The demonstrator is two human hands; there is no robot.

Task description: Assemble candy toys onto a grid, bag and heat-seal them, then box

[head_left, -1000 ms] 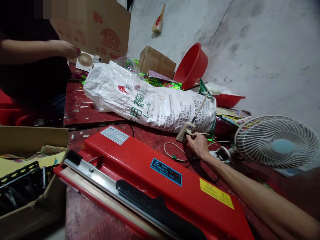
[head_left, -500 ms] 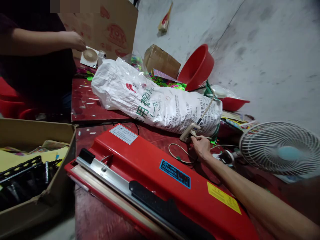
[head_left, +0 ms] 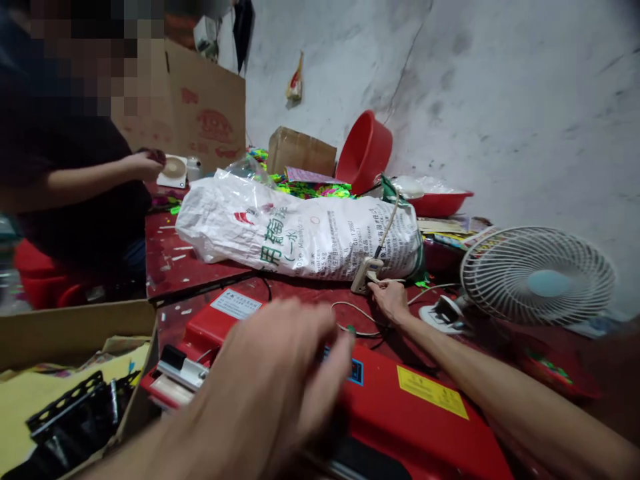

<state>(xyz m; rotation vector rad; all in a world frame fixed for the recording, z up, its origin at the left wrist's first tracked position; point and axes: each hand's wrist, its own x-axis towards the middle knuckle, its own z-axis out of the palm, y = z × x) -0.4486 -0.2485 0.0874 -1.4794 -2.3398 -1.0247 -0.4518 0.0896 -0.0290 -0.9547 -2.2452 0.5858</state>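
Note:
My right hand is closed on a white plug at the light-coloured power strip, which leans on a large white printed sack. My left hand, blurred by motion, hangs in the foreground over a red bag sealing machine. Its thumb stands apart from the fingers, and I see nothing held in it. The hand and forearm hide much of the machine's metal bar and black handle. A thin white cord loops on the table below the strip.
A white fan stands at the right. An open carton with papers and black pieces is at the left. Behind the sack are a red basin and a brown box. A co-worker's hand is at far left, near a white scale.
My left hand has come into view over the sealing machine. My right hand stays at the plug. The camera view has shifted, and the co-worker's hand has drawn back slightly from the scale.

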